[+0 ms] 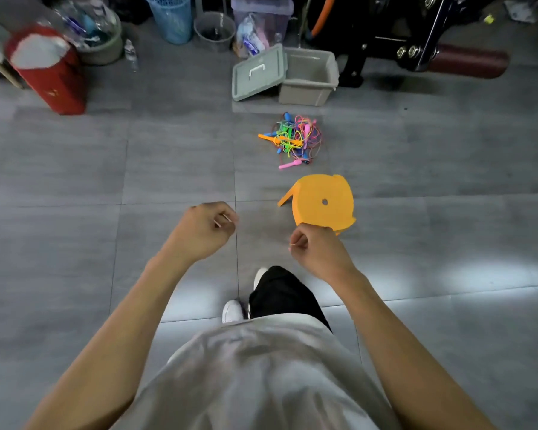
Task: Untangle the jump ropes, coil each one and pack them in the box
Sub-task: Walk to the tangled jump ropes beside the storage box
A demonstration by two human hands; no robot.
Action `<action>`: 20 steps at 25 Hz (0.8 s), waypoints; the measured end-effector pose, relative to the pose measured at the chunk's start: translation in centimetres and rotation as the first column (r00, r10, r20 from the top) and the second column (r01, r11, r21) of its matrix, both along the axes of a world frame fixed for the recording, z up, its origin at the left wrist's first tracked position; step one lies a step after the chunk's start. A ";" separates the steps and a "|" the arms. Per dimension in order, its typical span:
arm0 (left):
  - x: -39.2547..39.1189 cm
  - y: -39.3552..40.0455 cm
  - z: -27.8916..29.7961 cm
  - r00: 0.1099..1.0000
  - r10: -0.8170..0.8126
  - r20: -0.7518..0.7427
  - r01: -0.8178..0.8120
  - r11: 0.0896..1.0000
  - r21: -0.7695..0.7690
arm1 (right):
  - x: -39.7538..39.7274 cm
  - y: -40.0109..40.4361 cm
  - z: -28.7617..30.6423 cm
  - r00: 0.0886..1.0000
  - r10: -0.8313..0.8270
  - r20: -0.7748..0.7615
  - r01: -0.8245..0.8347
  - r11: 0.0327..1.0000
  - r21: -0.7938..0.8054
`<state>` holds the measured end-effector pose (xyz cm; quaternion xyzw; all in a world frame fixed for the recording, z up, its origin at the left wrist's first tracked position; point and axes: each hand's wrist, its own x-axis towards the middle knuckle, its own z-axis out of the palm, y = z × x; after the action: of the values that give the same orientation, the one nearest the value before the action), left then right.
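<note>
Head view, looking down from standing height: the tangled heap of neon jump ropes with pink, orange, green and blue handles (292,139) lies on the grey tiled floor (106,181) right of centre in the upper half of the frame. Just above it stands the open grey plastic box (309,77), with its grey handled lid (258,72) propped against the box's left side. A small orange plastic stool (325,203) sits just below the heap.

Both hands hang in mid-frame, well apart from the ropes. The left hand (204,229) is curled into a loose fist, and the right hand (314,246) is curled too. Each seems to pinch a small pale thing, too small to identify, so I cannot tell for sure what either holds.

Nothing has been untangled yet. The likely trouble is pulling on one handle, which would cinch the knots tighter. The stool also stands between the feet and the heap and could be kicked.

How many ropes there are cannot be counted from the heap. The box's floor is partly hidden by its near wall, and the clutter along the top edge is blurred.
</note>
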<state>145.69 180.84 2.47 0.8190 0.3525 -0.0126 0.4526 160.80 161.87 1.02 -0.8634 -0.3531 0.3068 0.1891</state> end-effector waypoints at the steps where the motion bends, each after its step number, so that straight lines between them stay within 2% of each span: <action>1: 2.3 2.2 -0.4 1.000 0.005 -0.005 -0.005 1.000 -0.007 | 2.2 2.1 -0.5 1.000 -0.022 -0.011 0.023 1.000 0.004; 6: 15.0 12.5 -1.0 1.000 -0.028 -0.012 0.028 1.000 0.012 | 14.1 13.0 -3.2 0.998 -0.067 0.018 0.067 0.998 -0.003; 10: 25.2 20.5 0.2 0.995 -0.083 -0.053 0.086 0.995 0.050 | 22.6 19.6 -2.5 0.990 -0.123 -0.068 0.124 0.992 0.004; 14: 33.9 25.9 0.4 0.995 -0.096 -0.031 0.096 0.995 0.005 | 31.7 25.9 -1.1 0.987 -0.159 -0.024 0.159 0.987 0.023; 20: 47.5 36.1 -2.7 0.987 -0.157 -0.030 0.155 0.987 -0.052 | 44.8 34.6 -1.1 0.958 -0.286 0.013 0.284 0.955 0.084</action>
<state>193.22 216.95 -0.27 0.8324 0.2945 -0.0703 0.4642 205.60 196.43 -0.10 -0.9005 -0.2396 0.2510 0.2619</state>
